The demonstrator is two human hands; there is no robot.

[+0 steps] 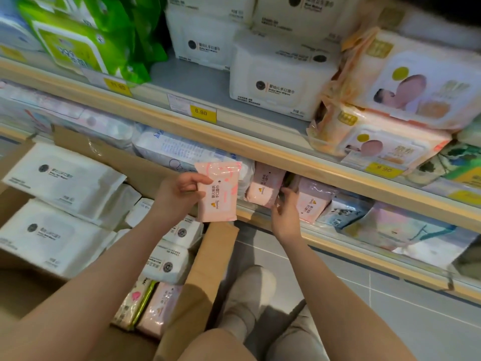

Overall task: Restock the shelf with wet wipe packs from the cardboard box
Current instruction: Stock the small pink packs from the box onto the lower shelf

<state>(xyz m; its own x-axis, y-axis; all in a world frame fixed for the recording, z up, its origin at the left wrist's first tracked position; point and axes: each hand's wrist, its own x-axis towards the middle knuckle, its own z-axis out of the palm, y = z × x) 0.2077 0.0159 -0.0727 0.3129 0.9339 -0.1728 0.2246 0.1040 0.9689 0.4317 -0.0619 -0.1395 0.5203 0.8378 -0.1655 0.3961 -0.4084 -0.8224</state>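
Shelf (260,149) unit fills the upper frame, wood-edged, running diagonally down to the right; upper level carries green packs (78,43) at left, white packs (276,82) in the middle, peach packs (406,95) stacked at right, with yellow price tags (203,113) on the front edge. Lower level holds mixed packs, including pink packs (263,188) standing near the middle. Open cardboard box (208,269) sits on the floor at lower left, against the shelf front, full of big white packs (62,175) plus smaller white ones and a few pink and floral ones near its right wall. Grey tiled floor (364,295) at lower right; the person's knees and one light shoe (250,290) show at the bottom. Left hand (179,194) grips a pink pack (217,194) by its left edge, thumb on the front, pack upright, held above the box just in front of the lower level. Right hand (283,212) reaches into the lower level, fingers between two standing pink packs and touching them; cannot tell if it grasps either one, fingers blurred.
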